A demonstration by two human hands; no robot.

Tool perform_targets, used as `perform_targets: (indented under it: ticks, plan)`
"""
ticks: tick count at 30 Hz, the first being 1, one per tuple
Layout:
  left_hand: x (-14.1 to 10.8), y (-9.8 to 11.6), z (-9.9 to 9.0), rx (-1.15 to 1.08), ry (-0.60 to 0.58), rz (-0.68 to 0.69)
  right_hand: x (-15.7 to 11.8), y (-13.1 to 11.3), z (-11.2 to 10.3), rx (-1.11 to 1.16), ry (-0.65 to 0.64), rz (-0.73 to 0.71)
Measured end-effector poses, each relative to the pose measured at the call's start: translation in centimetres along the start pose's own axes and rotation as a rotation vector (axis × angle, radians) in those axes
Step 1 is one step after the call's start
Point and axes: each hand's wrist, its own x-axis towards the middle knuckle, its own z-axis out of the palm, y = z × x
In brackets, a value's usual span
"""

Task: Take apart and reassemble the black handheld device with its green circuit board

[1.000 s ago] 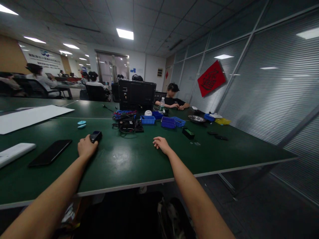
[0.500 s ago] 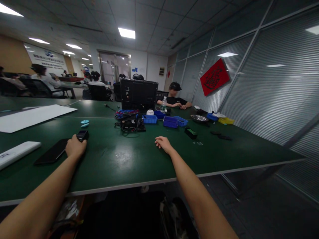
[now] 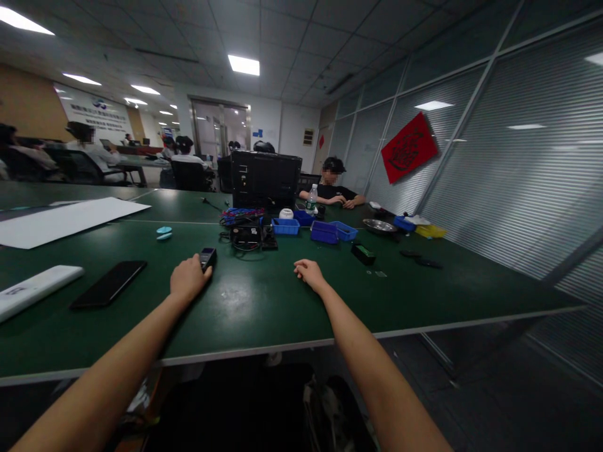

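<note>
My left hand (image 3: 189, 276) is closed round a black handheld device (image 3: 208, 257) with a small screen, low over the green table (image 3: 264, 295). Its screen end sticks out past my fingers; the rest is hidden under the hand. My right hand (image 3: 309, 274) rests on the tabletop with its fingers loosely bent and apart, holding nothing. To the left of my left hand lies a black smartphone (image 3: 109, 284), flat on the table. Farther left is a long white case-like block (image 3: 40, 290). A light-blue rounded object (image 3: 164, 233) sits beyond the phone.
A black monitor (image 3: 266, 180) stands at the back, behind cables and a black power unit (image 3: 247, 235). Blue bins (image 3: 285, 226), a bottle (image 3: 311, 198), a metal plate (image 3: 379, 226) and a black-green box (image 3: 363, 253) lie right of it. A person (image 3: 332, 185) sits across the table.
My left hand has moved right with the handheld device, away from the smartphone, which is now fully uncovered. My right hand has stayed in about the same place. The view has shifted slightly.
</note>
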Motion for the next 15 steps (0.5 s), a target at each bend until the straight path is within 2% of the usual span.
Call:
perform_targets:
  ticks: [5, 10, 15]
  plan:
    - [-0.8, 3.7, 0.2, 0.035, 0.012, 0.109, 0.1, 0.0, 0.1, -0.028, 0.015, -0.024]
    - [-1.5, 7.3, 0.6, -0.064, -0.018, 0.141, -0.2, -0.7, 0.2, -0.058, 0.023, -0.026]
    - [-2.3, 11.8, 1.2, -0.191, -0.047, 0.219, -0.4, -1.0, 0.3, -0.096, 0.017, -0.022]
